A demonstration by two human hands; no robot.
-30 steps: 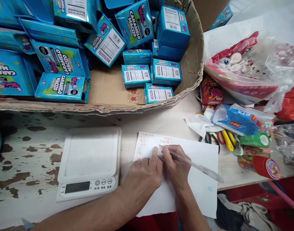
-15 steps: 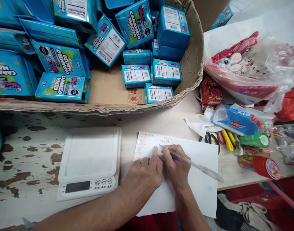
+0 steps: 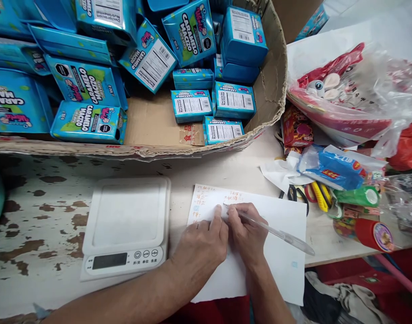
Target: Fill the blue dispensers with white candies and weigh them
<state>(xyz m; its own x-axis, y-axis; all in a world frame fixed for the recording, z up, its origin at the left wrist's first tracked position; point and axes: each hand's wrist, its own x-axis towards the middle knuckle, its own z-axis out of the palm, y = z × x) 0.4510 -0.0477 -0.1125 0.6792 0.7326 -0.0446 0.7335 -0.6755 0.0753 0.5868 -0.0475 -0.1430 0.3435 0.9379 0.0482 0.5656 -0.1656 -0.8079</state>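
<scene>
A white sheet of paper [image 3: 280, 229] with handwritten orange lines near its top lies on the table. My right hand [image 3: 248, 231] is closed around a pen [image 3: 280, 234] with a clear barrel; its tip is at the paper, just below the writing. Beside it, my left hand [image 3: 206, 240] rests on the sheet, index finger stretched toward the pen tip and the other fingers partly bent, holding nothing that I can see. To the left of the paper stands a white digital scale [image 3: 128, 216] with a dark display and a bare platform.
A cardboard carton [image 3: 148, 119] of blue candy boxes [image 3: 87, 121] spans the back. On the right are a plastic-wrapped package [image 3: 341, 108], a blue packet [image 3: 330, 166], a yellow cutter [image 3: 321, 196], a green tape roll [image 3: 357, 196] and a red-lidded jar [image 3: 371, 234].
Both hands and the pen stay almost in place on the paper. The whole view has shifted very slightly.
</scene>
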